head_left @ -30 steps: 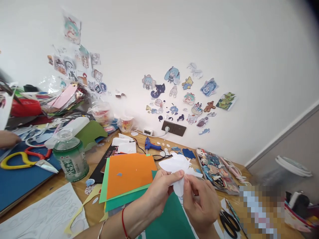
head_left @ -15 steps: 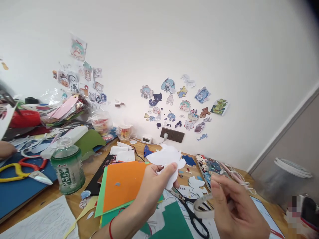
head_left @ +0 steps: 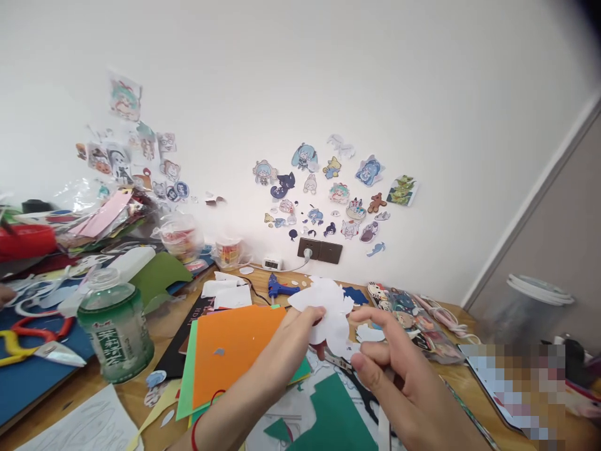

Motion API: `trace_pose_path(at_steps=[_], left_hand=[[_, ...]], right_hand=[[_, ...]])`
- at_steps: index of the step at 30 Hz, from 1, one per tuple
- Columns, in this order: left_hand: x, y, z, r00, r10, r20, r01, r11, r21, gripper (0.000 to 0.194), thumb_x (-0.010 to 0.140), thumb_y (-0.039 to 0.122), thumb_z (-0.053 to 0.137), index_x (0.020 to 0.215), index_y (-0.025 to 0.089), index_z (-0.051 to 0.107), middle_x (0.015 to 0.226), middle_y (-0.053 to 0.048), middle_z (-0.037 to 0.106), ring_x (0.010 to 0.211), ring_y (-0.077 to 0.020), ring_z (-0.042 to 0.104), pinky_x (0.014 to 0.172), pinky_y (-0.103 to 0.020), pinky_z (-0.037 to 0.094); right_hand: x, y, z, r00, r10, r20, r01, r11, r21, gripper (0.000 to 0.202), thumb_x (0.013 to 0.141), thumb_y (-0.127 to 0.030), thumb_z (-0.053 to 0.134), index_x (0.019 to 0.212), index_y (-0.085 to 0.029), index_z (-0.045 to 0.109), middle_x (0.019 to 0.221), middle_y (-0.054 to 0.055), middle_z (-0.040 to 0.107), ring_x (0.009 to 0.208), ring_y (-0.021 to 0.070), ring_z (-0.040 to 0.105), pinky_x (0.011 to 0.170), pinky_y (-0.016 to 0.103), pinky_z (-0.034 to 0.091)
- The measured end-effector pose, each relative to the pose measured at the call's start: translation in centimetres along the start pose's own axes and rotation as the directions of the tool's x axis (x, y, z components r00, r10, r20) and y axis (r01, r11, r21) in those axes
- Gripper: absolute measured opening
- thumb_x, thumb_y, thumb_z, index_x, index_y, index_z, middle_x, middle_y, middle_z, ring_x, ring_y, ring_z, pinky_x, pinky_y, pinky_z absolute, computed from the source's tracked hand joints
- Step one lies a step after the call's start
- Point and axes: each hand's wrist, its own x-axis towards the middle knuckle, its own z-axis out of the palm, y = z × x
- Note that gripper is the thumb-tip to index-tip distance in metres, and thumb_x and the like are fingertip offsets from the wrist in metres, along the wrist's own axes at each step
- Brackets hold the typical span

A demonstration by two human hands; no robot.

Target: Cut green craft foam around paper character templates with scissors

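1. White wall [head_left: 422,81] w/ character cutouts [head_left: 305,156], v. cluttered wooden tabletop [head_left: 173,322] below.
2. L hand [head_left: 293,335] pinching white paper cutout [head_left: 335,319] above tabletop, approx. mid-view; thumb covers a bit.
3. R hand [head_left: 404,379] just beside, fingers bent; can't tell if touching cutout or gripping anything.
4. Black scissors [head_left: 348,371] underneath, partly hidden by R hand.
5. Yellow-handled scissors [head_left: 16,351] cut off, far L; device [head_left: 493,379] far R pixelated, unreadable.
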Motion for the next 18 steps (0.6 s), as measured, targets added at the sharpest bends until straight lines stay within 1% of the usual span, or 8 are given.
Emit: trace_pose_path(at_steps=[1, 3, 6, 9, 11, 13, 14, 18], left_hand=[[0.0, 0.1, -0.2, 1.000, -0.016, 0.005, 0.016, 0.999, 0.029, 0.032, 0.082, 0.036, 0.047, 0.056, 0.018, 0.055, 0.057, -0.001, 0.055, 0.061, -0.0177, 0.051, 0.064, -0.028, 0.039], [-0.1, 0.3, -0.6, 0.999, -0.029, 0.027, 0.026, 0.996, 0.082, 0.032, 0.082, 0.033, 0.045, 0.055, 0.019, 0.054, 0.057, 0.000, 0.055, 0.062, -0.0177, 0.051, 0.066, -0.028, 0.039], [-0.1, 0.7, -0.6, 0.996, -0.002, 0.086, -0.008, 0.993, 0.114, 0.026, 0.081, 0.031, 0.047, 0.058, 0.019, 0.054, 0.057, 0.001, 0.054, 0.061, -0.0162, 0.051, 0.064, -0.027, 0.040], [0.1, 0.9, -0.4, 0.985, 0.043, 0.165, -0.064, 0.990, 0.126, 0.021, 0.079, 0.030, 0.050, 0.063, 0.018, 0.056, 0.058, 0.002, 0.054, 0.058, -0.0153, 0.051, 0.062, -0.027, 0.043], [0.4, 0.8, -0.2, 0.971, 0.073, 0.229, -0.104, 0.987, 0.126, 0.016, 0.078, 0.031, 0.053, 0.072, 0.017, 0.060, 0.062, 0.000, 0.057, 0.059, -0.0158, 0.053, 0.061, -0.027, 0.046], [0.6, 0.6, -0.2, 0.956, 0.099, 0.274, -0.140, 0.981, 0.131, 0.015, 0.077, 0.030, 0.055, 0.080, 0.017, 0.062, 0.069, -0.001, 0.060, 0.061, -0.0160, 0.054, 0.062, -0.028, 0.047], [0.6, 0.5, -0.3, 0.952, 0.109, 0.287, -0.154, 0.978, 0.141, 0.015, 0.077, 0.030, 0.056, 0.080, 0.017, 0.063, 0.070, -0.001, 0.061, 0.063, -0.0160, 0.055, 0.063, -0.028, 0.047], [0.5, 0.4, -0.3, 0.948, 0.121, 0.294, -0.188, 0.958, 0.214, 0.023, 0.078, 0.031, 0.056, 0.062, 0.015, 0.058, 0.059, 0.001, 0.052, 0.058, -0.0132, 0.050, 0.059, -0.024, 0.043]], right_hand=[[0.0, 0.0, -0.2, 0.999, 0.021, 0.044, -0.022, 1.000, 0.005, 0.031, 0.091, -0.050, 0.040, 0.110, -0.026, 0.033, 0.055, -0.011, 0.032, 0.050, 0.0119, 0.025, 0.049, 0.025, 0.020], [0.0, 0.1, -0.6, 0.993, 0.046, 0.113, -0.050, 0.998, 0.036, 0.035, 0.091, -0.053, 0.042, 0.109, -0.027, 0.029, 0.057, -0.011, 0.032, 0.051, 0.0118, 0.025, 0.050, 0.025, 0.020], [0.1, 0.2, -1.0, 0.980, 0.029, 0.199, -0.057, 0.990, 0.132, 0.034, 0.092, -0.057, 0.040, 0.099, -0.025, 0.031, 0.058, -0.011, 0.031, 0.054, 0.0115, 0.025, 0.051, 0.024, 0.021], [0.3, 0.0, -1.5, 0.960, 0.019, 0.279, -0.060, 0.988, 0.139, 0.028, 0.094, -0.050, 0.040, 0.090, -0.023, 0.032, 0.059, -0.010, 0.040, 0.055, 0.0105, 0.029, 0.052, 0.024, 0.022], [0.5, -0.1, -1.7, 0.951, 0.057, 0.304, -0.087, 0.992, 0.086, 0.022, 0.096, -0.041, 0.040, 0.088, -0.023, 0.032, 0.060, -0.009, 0.047, 0.054, 0.0096, 0.030, 0.052, 0.023, 0.022], [0.6, -0.1, -1.8, 0.949, 0.090, 0.301, -0.113, 0.992, 0.060, 0.017, 0.096, -0.034, 0.040, 0.087, -0.022, 0.032, 0.061, -0.009, 0.049, 0.054, 0.0093, 0.031, 0.052, 0.023, 0.023], [0.7, 0.1, -1.8, 0.951, 0.095, 0.295, -0.117, 0.991, 0.059, 0.016, 0.096, -0.032, 0.040, 0.087, -0.023, 0.031, 0.060, -0.010, 0.050, 0.054, 0.0093, 0.031, 0.052, 0.022, 0.024], [0.9, 0.7, -1.6, 0.951, 0.092, 0.295, -0.111, 0.992, 0.051, 0.019, 0.096, -0.031, 0.041, 0.084, -0.023, 0.029, 0.059, -0.009, 0.055, 0.052, 0.0092, 0.032, 0.050, 0.022, 0.025]])
